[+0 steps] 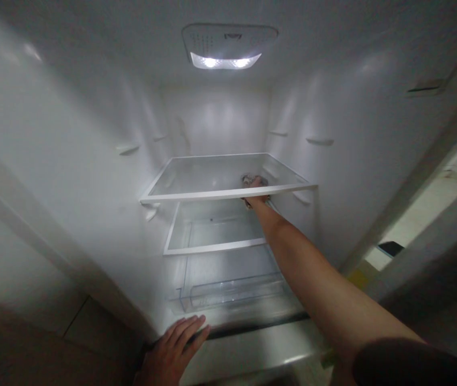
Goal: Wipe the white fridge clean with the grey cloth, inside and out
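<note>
My right arm reaches into an open refrigerator, and my right hand (257, 197) is beneath the upper glass shelf (196, 195), between it and the middle shelf (204, 248). Its fingers are closed on a crumpled, greyish patterned cloth (248, 178), seen partly through the glass. The shelf's white front rim hides part of the hand and cloth. Down at the front, my left hand (174, 343) rests near the refrigerator's bottom edge, fingers stretched out and holding nothing. Whether its palm touches the edge I cannot tell.
A clear plastic drawer (236, 289) sits below the shelves. Small shelf supports (320, 141) stick out of the side walls. A lit lamp (226, 60) is on the ceiling. Outside, at right, a dark flat object (391, 248) lies on a pale surface.
</note>
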A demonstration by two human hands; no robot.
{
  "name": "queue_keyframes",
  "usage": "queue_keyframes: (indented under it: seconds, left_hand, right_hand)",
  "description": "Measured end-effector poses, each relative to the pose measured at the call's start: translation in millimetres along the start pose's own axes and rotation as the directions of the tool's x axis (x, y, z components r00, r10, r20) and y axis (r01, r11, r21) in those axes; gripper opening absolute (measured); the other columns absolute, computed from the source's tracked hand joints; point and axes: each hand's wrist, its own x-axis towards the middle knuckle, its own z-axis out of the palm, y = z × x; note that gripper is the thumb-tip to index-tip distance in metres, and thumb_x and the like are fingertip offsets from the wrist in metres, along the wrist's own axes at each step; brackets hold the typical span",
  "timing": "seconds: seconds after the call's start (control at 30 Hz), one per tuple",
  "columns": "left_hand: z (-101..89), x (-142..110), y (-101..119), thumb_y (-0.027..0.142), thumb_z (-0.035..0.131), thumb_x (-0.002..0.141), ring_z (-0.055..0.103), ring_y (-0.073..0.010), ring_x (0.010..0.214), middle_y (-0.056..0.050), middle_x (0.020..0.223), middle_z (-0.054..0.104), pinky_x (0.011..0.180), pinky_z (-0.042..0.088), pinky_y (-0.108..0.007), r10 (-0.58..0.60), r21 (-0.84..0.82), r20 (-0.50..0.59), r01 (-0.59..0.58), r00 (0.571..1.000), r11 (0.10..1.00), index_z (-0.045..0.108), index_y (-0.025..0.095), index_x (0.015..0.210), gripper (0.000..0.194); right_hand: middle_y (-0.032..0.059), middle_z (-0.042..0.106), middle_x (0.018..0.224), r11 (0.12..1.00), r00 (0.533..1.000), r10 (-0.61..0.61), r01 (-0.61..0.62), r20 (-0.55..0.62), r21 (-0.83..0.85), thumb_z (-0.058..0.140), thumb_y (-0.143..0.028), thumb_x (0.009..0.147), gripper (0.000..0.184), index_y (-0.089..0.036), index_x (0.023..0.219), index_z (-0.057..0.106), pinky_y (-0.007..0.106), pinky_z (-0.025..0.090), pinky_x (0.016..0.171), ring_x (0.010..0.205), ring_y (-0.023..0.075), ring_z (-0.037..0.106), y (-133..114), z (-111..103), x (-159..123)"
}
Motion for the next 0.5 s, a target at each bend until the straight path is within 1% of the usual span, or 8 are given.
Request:
queue_keyframes:
  seconds: [0.1,0.17,0.23,0.27,0.3,0.37,0.43,0.5]
  left_hand:
    - [6.7,-4,0,0.087,0.057,0.095,0.055,-0.0282,0.14,-0.004,0.16,0.065,0.118,0.043,-0.036,-0.009,-0.005,0.039,0.009,0.999,1.0,0.042,0.029,0.174,0.099]
    - [10.8,-6,1,0.085,0.054,0.098,0.054,-0.0283,0.141,-0.004,0.161,0.064,0.12,0.042,-0.037,-0.006,0.019,0.026,0.005,1.0,1.0,0.046,0.028,0.172,0.093]
    - [13.5,-7,2,0.074,0.054,0.103,0.052,-0.0276,0.142,-0.004,0.162,0.063,0.121,0.041,-0.038,0.0,0.05,-0.005,0.0,1.0,0.999,0.051,0.028,0.168,0.08]
    - [14.3,-7,3,0.063,0.056,0.106,0.052,-0.0268,0.143,-0.003,0.162,0.062,0.121,0.04,-0.038,-0.001,0.064,-0.019,0.002,1.0,0.998,0.053,0.028,0.167,0.07]
    - [14.9,-7,3,0.05,0.058,0.107,0.052,-0.0259,0.143,-0.002,0.163,0.062,0.122,0.039,-0.038,-0.005,0.074,-0.025,0.007,1.0,0.997,0.055,0.028,0.166,0.063]
    - [15.7,-8,4,0.027,0.059,0.103,0.052,-0.0246,0.144,0.0,0.164,0.061,0.123,0.038,-0.038,-0.01,0.085,-0.008,0.011,1.0,0.996,0.056,0.029,0.164,0.061]
    - [16.4,-10,5,0.016,0.06,0.097,0.051,-0.024,0.145,0.001,0.165,0.06,0.124,0.038,-0.038,-0.01,0.092,0.017,0.009,1.0,0.996,0.057,0.03,0.163,0.067]
    - [17.2,-12,6,0.011,0.063,0.093,0.05,-0.0239,0.146,0.002,0.165,0.06,0.124,0.039,-0.037,-0.012,0.101,0.044,0.008,0.999,0.995,0.057,0.031,0.163,0.073]
  right_hand:
    - [0.0252,0.071,0.127,0.999,0.997,-0.049,0.05,-0.051,0.017,0.055,-0.045,0.113,0.049,-0.008,0.145,0.055,0.037,0.054,0.094,0.118,0.0341,0.072,-12,15,6]
    - [0.0262,0.068,0.132,0.991,0.991,-0.126,0.128,-0.049,0.026,0.056,-0.04,0.111,0.047,-0.007,0.145,0.053,0.035,0.051,0.099,0.125,0.0336,0.07,-26,25,5]
    - [0.0254,0.067,0.135,0.975,0.976,-0.219,0.219,-0.02,0.04,0.058,-0.036,0.109,0.045,-0.008,0.145,0.053,0.033,0.049,0.1,0.128,0.0321,0.069,-47,35,-1]
    - [0.0241,0.067,0.136,0.962,0.963,-0.27,0.269,0.001,0.051,0.061,-0.035,0.108,0.046,-0.009,0.145,0.053,0.032,0.049,0.1,0.128,0.0316,0.069,-60,40,-6]
    - [0.0224,0.067,0.137,0.946,0.947,-0.321,0.319,0.026,0.066,0.065,-0.035,0.106,0.047,-0.011,0.146,0.053,0.032,0.05,0.1,0.128,0.0315,0.069,-74,46,-12]
    - [0.0185,0.07,0.135,0.904,0.902,-0.424,0.416,0.081,0.102,0.071,-0.038,0.104,0.05,-0.016,0.146,0.054,0.034,0.053,0.099,0.124,0.0314,0.07,-104,59,-28]
    - [0.015,0.074,0.13,0.851,0.84,-0.523,0.506,0.146,0.142,0.069,-0.041,0.106,0.045,-0.019,0.143,0.058,0.035,0.055,0.1,0.119,0.0301,0.073,-133,73,-45]
    - [0.0135,0.077,0.125,0.808,0.781,-0.588,0.563,0.21,0.172,0.065,-0.042,0.107,0.041,-0.02,0.141,0.061,0.038,0.056,0.102,0.117,0.0305,0.074,-157,84,-59]
